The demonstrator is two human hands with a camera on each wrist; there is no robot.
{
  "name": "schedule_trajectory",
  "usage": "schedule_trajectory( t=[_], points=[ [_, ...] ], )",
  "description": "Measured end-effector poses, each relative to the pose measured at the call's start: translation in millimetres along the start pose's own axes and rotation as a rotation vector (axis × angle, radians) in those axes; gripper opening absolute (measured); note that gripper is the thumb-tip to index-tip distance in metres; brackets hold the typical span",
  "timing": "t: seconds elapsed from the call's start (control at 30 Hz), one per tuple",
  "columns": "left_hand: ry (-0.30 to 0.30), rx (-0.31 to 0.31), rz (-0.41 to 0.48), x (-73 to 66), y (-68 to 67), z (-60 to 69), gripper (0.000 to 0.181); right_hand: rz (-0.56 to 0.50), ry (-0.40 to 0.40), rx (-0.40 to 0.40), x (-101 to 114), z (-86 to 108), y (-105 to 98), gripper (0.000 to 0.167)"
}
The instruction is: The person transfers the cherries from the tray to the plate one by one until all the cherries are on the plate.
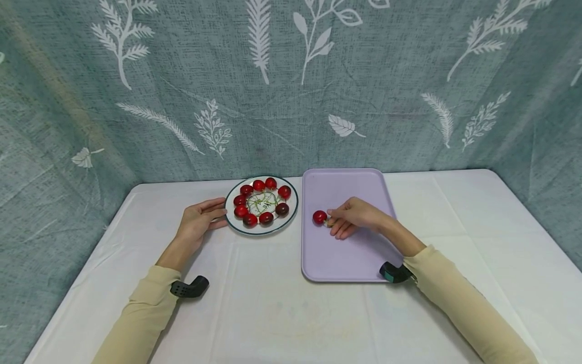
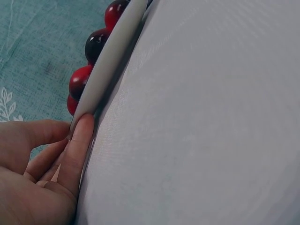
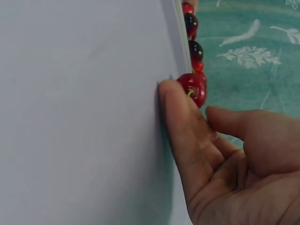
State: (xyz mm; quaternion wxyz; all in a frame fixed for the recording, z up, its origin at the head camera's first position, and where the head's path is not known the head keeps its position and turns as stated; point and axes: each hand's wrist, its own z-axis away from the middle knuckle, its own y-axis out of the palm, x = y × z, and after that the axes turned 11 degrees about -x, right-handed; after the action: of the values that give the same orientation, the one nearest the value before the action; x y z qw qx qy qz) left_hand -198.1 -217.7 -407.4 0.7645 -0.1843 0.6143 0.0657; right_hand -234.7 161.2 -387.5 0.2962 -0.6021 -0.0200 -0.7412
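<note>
Red cherries (image 1: pixel 250 220) lie in a ring on a white plate (image 1: pixel 229 216) with a dark rim, their stems pointing to its middle. At the plate's left edge, my left hand (image 1: pixel 200 221) pinches the rim; the left wrist view has the thumb and a finger at the edge. My right hand (image 1: pixel 356 216) is over a purple tray (image 1: pixel 347 263), fingers bent, its fingertips beside a single cherry (image 1: pixel 320 217). In the right wrist view this cherry (image 3: pixel 194 89) has its stem toward the fingers. Whether they pinch that stem is hidden.
Plate and tray stand side by side, a narrow gap between them, on a table with a white cloth (image 1: pixel 273 303). A green leaf-patterned curtain (image 1: pixel 273 126) hangs behind and at both sides. Each wrist wears a black camera (image 1: pixel 190 287).
</note>
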Motion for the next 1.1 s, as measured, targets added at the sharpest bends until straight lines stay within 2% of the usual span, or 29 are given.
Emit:
schedule_trajectory(
  t=[0.1,0.27,0.33,0.4,0.57,0.87,1.1],
  points=[
    [-0.002,0.003,0.003,0.0,-0.2,-0.4,0.049,0.114,-0.071,-0.068,4.3,4.8,-1.6,0.032],
    [-0.008,0.004,0.01,-0.4,-0.7,-0.5,0.05,0.368,-0.224,-0.229,10.4,10.2,-4.4,0.02],
    [-0.011,-0.003,0.007,-0.9,-0.8,-0.3,0.049,0.43,-0.269,-0.281,11.1,10.8,-5.2,0.015],
    [-0.014,-0.007,0.003,-1.2,-0.7,0.0,0.049,0.464,-0.303,-0.33,10.8,10.8,-6.0,0.013],
    [-0.014,-0.004,-0.001,-2.0,-0.5,1.1,0.049,0.462,-0.345,-0.428,9.9,10.4,-9.1,0.012],
    [-0.01,-0.004,-0.006,-3.4,-1.6,1.6,0.049,0.538,-0.405,-0.496,14.0,12.7,-21.2,0.011],
    [-0.014,-0.008,-0.003,-3.8,-0.7,0.7,0.049,0.602,-0.457,-0.619,14.3,16.3,-28.0,0.011]
  ],
)
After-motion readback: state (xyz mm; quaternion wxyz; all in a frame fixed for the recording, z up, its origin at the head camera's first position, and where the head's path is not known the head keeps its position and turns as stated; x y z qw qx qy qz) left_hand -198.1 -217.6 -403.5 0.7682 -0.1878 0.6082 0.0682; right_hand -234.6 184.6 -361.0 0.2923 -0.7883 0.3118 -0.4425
